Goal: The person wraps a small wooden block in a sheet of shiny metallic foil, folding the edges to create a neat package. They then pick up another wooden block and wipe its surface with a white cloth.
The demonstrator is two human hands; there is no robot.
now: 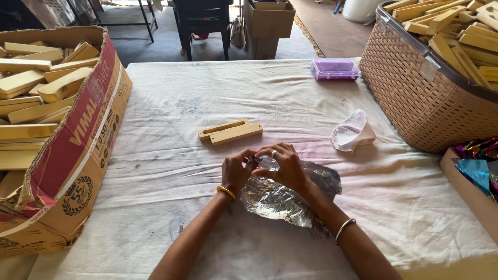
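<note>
A crinkled sheet of silver foil [282,199] lies on the white cloth of the table [171,207], near the middle of its near edge. Both hands meet at the foil's far end: the left hand [236,171] has its fingers curled shut, pinching the foil, and the right hand [285,167] closes over the same bunched part. Just beyond them lie two wooden blocks [231,131]. A crumpled white cloth [353,132] sits toward the right edge, beside a woven basket [415,93] of blocks. A cardboard box [78,155] of blocks fills the left edge, and a purple case [334,69] rests at the far edge.
</note>
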